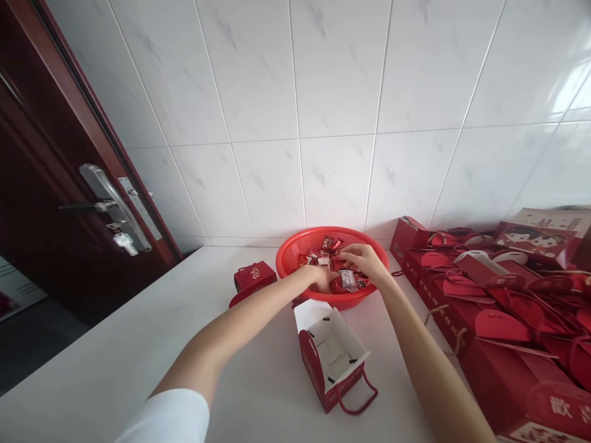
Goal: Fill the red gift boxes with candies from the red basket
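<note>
Both my hands are inside a red plastic basket (302, 237) that holds several wrapped candies (349, 280) in red, white and clear wrappers. My left hand (322, 278) reaches low among the candies, its fingers curled and mostly hidden, so what it holds does not show. On the right side of the basket, my right hand (364, 259) has thumb and fingers pinched together over the candies; I cannot make out what is between them. Just in front of the basket stands an open red gift box (333, 351) with a white inside and a red cord handle.
A small closed red box (255, 278) lies left of the basket. Many red gift boxes (498, 326) with cords crowd the table's right side. White tiles (339, 178) rise behind the white table (152, 320). A dark red door (50, 154) stands at the left.
</note>
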Available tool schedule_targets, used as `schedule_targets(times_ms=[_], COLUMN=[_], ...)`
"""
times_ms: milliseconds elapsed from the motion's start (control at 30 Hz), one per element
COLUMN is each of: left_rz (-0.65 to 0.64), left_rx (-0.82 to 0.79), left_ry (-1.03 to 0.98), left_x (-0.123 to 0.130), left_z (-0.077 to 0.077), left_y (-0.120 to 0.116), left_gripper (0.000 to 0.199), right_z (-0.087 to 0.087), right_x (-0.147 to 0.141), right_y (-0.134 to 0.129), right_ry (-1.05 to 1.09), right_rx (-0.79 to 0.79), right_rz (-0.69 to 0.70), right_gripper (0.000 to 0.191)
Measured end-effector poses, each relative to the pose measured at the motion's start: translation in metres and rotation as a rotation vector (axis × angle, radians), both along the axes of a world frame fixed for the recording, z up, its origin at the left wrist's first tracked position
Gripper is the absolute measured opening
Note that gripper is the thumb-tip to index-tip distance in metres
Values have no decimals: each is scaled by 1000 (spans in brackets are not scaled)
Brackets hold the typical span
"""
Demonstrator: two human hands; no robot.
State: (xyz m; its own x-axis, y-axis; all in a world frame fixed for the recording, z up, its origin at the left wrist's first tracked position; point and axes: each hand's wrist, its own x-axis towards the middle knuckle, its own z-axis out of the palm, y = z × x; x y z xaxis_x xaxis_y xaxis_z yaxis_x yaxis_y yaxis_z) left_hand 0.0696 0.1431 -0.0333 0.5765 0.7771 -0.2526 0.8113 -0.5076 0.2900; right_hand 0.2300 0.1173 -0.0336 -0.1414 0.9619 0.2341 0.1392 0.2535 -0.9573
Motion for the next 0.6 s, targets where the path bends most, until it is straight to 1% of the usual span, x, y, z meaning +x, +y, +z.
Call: schedule_targets(times_ms=[100,267,500,600], left_rz=[12,-21,-6,39], left_rx=[-12,-52,-30,4], left_ry=[62,50,-117,-251], left_x=[1,-4,-16,-22], left_z=[-7,-2,8,11], left_y=[7,13,10,10], left_gripper=[39,39,35,38], right_z=[-1,-1,-2,-1], right_x=[3,3,3,3], right_y=[1,1,0,-2], right_ry=[9,14,-6,-14], right_rx=[-42,-75,-73,-73], right_rz=[6,9,6,-11], right_gripper=[15,12,14,17])
